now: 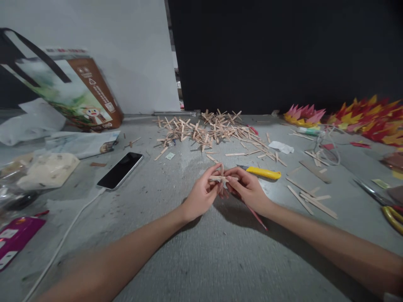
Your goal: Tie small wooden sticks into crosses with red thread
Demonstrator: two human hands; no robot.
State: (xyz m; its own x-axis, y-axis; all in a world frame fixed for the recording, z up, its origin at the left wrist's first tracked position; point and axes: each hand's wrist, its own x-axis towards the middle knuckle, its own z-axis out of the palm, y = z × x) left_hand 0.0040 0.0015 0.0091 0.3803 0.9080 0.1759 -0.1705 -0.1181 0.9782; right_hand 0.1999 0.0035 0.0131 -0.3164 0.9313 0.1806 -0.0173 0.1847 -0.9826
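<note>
A small cross-shaped piece of wooden craft sticks (222,178) is held up between my two hands over the grey table. My left hand (201,192) pinches it from the left, fingers closed. From the right, my right hand (248,188) grips its other side. A thin reddish stick (256,217) sticks out below my right hand; whether that hand holds it too I cannot tell. Just behind my right hand lies a yellow utility knife (263,173). Farther back is a heap of crossed wooden sticks (201,132).
Loose wooden sticks (317,203) and scissors (392,214) lie to the right. Pink and yellow paper petals (304,115) stand at the back right. On the left are a phone (120,171), its white cable (67,233), a paper bag (78,92) and a magenta object (20,237).
</note>
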